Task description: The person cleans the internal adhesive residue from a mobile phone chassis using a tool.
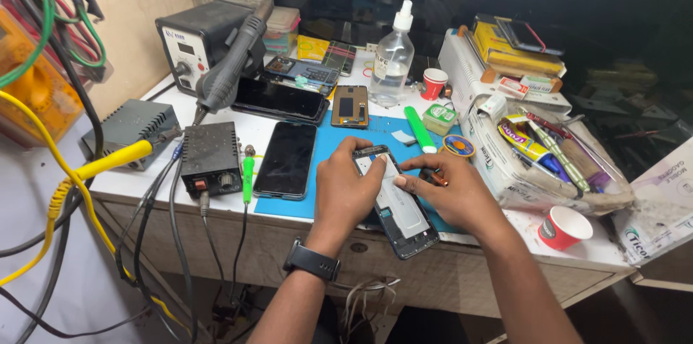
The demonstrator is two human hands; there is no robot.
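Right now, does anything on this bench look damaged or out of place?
Yes. The phone under both hands is opened, its back cover off and insides showing, and its lower end sticks out past the table edge. A red cup lies tipped on its side.

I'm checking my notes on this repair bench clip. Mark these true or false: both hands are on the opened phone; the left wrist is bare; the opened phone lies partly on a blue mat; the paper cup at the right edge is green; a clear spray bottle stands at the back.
1. Both the left hand and right hand touch the opened phone: true.
2. The left wrist is bare: false, it wears a black watch.
3. The phone lies partly on the blue mat: true.
4. The paper cup is green: false, it is red.
5. A clear spray bottle stands at the back: true.
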